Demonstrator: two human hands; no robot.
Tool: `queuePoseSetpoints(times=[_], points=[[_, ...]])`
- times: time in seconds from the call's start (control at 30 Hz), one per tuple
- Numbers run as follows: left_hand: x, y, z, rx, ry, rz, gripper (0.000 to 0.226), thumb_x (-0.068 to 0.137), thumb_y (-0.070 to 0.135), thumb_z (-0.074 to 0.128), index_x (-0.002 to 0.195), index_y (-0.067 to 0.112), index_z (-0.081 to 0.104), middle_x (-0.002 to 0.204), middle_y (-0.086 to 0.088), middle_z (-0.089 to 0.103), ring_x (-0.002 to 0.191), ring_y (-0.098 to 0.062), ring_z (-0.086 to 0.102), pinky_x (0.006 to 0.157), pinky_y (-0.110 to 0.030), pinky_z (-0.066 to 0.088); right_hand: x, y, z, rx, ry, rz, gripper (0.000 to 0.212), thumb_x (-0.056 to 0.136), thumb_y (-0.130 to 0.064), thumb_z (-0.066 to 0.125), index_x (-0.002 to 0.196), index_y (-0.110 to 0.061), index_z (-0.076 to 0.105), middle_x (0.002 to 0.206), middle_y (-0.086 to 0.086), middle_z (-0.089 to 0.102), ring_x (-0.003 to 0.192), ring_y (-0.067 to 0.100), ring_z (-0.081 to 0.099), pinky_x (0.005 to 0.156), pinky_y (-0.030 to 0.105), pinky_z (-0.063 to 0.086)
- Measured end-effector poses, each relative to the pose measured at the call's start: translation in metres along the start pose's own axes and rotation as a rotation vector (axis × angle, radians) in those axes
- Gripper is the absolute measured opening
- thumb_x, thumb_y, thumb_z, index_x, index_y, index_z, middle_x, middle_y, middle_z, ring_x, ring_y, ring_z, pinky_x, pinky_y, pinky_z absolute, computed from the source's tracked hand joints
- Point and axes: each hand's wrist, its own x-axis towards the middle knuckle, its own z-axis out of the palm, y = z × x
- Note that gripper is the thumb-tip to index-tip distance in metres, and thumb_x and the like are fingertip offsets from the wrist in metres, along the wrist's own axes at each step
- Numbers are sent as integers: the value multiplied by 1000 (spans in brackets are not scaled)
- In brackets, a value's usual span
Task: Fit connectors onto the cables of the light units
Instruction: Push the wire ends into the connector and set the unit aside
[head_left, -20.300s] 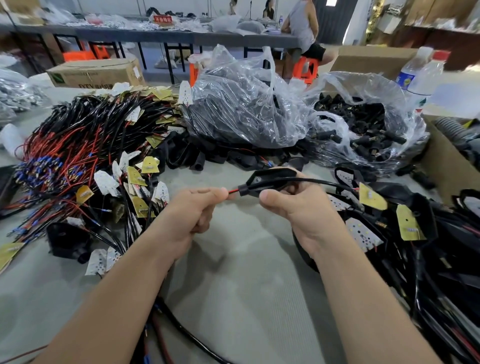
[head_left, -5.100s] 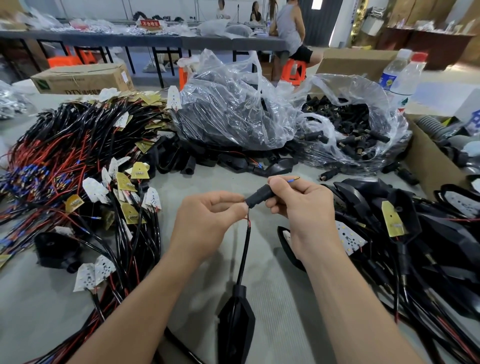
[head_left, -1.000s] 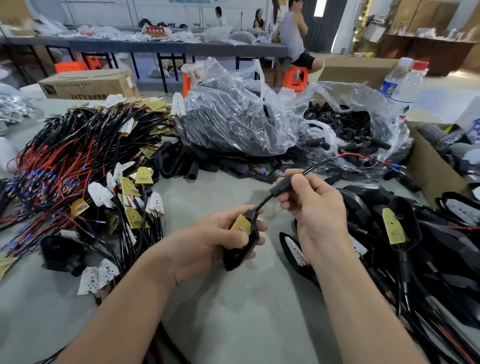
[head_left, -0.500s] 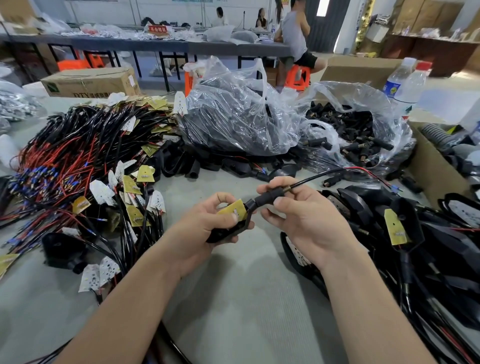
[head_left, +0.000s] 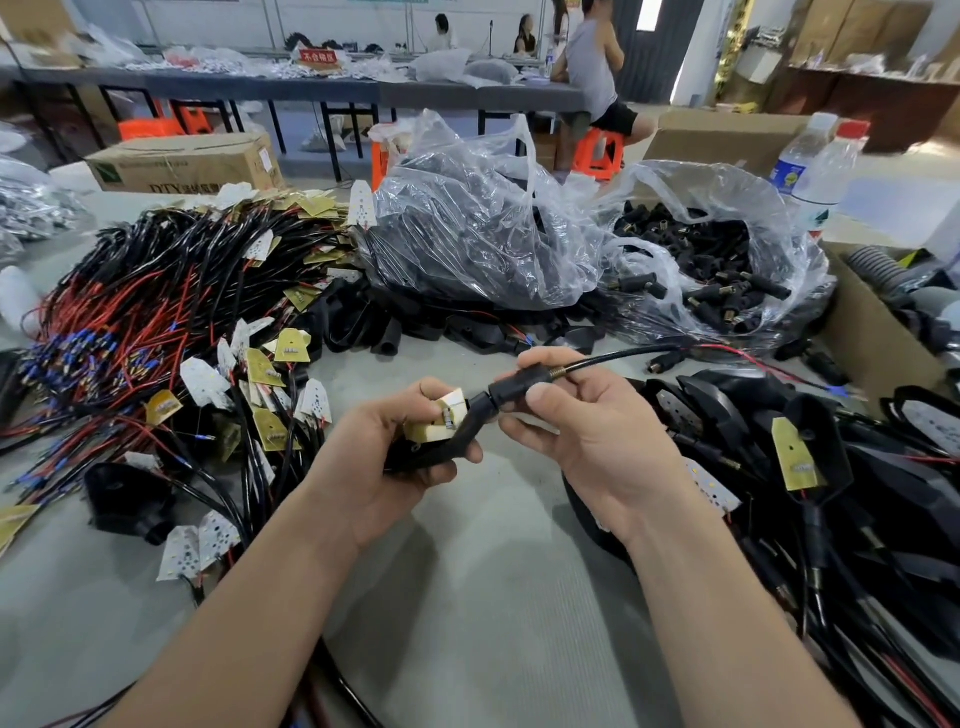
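R hand (head_left: 597, 441) slid connector (head_left: 511, 389) against light unit (head_left: 457, 441).

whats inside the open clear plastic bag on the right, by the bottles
The clear bag holds a heap of loose black connectors, some showing brass ends. Whatever lies under the top layer, and the bag's bottom, is covered.

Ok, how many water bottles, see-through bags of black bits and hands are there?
Water bottles: 2
See-through bags of black bits: 2
Hands: 2, the left hand gripping the light unit, the right hand pinching the connector
Total: 6
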Motion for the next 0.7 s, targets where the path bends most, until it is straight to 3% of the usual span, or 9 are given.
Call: queuePoseSetpoints(times=[0.17,0.5,0.7], points=[[0,-4,5,162,131,133,16,62,8,58,69,14,71,78,-20,68,66,-34,70,44,-25,43,0,4,2,-155,172,-60,22,87,13,67,100,-5,71,72,14,70,70,23,67,68,29,59],[-2,-5,7,225,217,231,16,61,5,59,66,15,70,76,-19,69,64,-41,70,43,-28,42,-1,-2,0,-229,189,-40,17,80,5,78,78,-11,78,70,16,70,58,22,64,57,28,58],[-4,-3,9,198,197,201,18,59,3,59,66,14,71,81,-19,72,63,-40,69,44,-27,41,-1,-3,-6,-221,145,-9,6,80,0,77,82,-5,76,74,20,72,59,21,65,56,25,56]])
